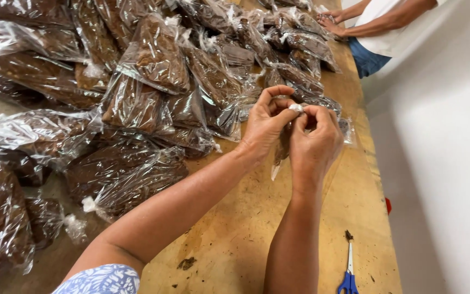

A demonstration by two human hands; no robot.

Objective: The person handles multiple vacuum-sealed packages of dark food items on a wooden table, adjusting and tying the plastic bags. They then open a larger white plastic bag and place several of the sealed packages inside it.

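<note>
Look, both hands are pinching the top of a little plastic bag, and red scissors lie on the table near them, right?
Not quite: the scissors have blue handles, not red, as the head view shows. The left hand and right hand do pinch the bag's top above the wooden table.

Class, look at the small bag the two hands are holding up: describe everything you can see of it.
The small bag is clear, crinkled plastic with dark brown contents, mostly hidden behind the hands. It hangs upright above the wooden table, a pointed corner showing below. Its whitish gathered neck is pinched between the fingertips of the left hand and the right hand. Nothing else appears to touch it.
</note>
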